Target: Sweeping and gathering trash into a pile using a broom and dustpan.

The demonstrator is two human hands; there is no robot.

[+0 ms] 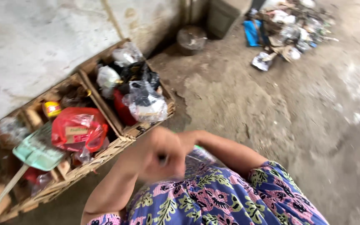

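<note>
— Hands first: where are they?

— Both sit low in the middle of the head view, pressed together over the person's lap. The left hand (pixel 161 154) is a blurred fist in front, fingers curled in. The right hand (pixel 187 139) lies just behind it, touching it, with its forearm running off to the right.

— Holding anything?

— Something small and dark shows inside the left fist, and a bit of green (pixel 199 147) peeks out beside the right hand. Motion blur hides what either one is, so I cannot tell whether the right hand grips anything or how far it is closed.

— What lies under them?

— A floral dress (pixel 230 196), blue with pink and green leaves, fills the near edge.

— And around them?

— Left of the hands, just beside them, two shallow wooden crates (pixel 105 154) stand against a pale wall (pixel 42 37). The nearer crate holds a red plastic bag (pixel 79 130), a small yellow tin (pixel 51 109) and a pale green dustpan (pixel 38 151) whose handle slants to the near left corner. The farther crate holds clear and black plastic bags (pixel 144 100) over something red.

— Farther off?

— A dirt floor (pixel 271 108) spreads to the right. Far at the top stand a dark round pot (pixel 191 39), a grey bin (pixel 222 16) and a heap of litter (pixel 290 29).
</note>
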